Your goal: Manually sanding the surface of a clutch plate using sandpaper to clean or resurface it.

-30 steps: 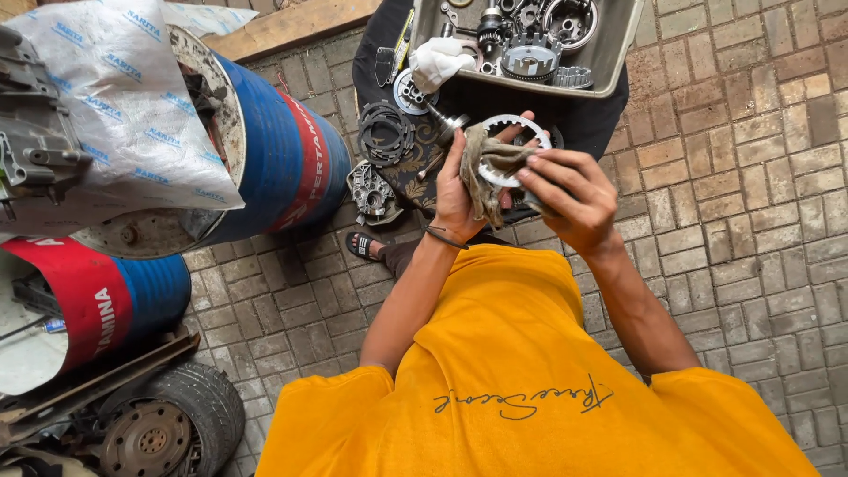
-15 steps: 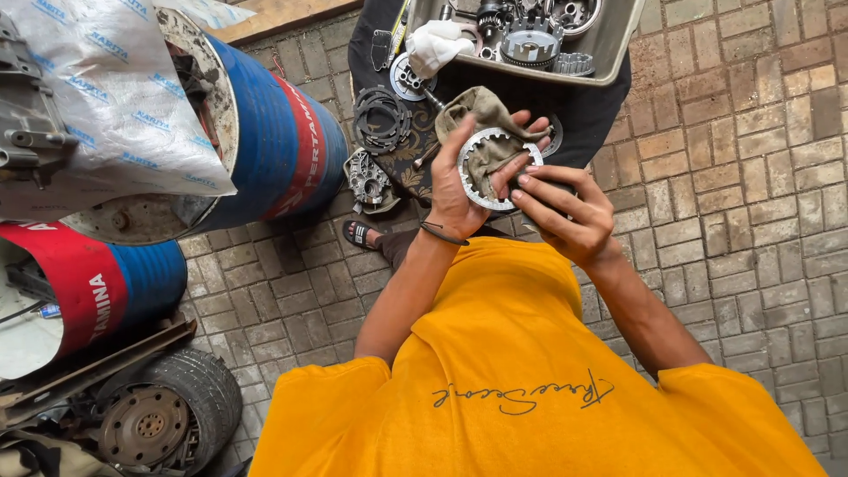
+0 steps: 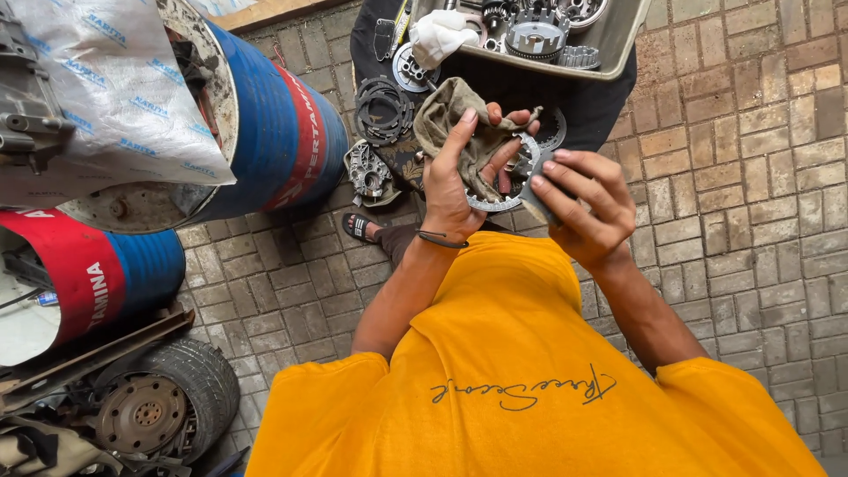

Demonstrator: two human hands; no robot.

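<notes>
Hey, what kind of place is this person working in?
Probably an outdoor repair workshop: oil drums on brick paving, a tray of metal parts, a wheel, and a toothed ring being wiped with a rag.

Your left hand [image 3: 452, 190] and right hand [image 3: 583, 205] meet on the toothed ring [image 3: 499, 196], the rag [image 3: 459, 119] lying over it. At twelve o'clock sits the parts tray [image 3: 618, 44]; at ten o'clock lies the drum [image 3: 283, 132]; at eight o'clock the wheel [image 3: 163, 406].

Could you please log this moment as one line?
left hand: rag on ring | right hand: toothed ring | tray: parts
</notes>
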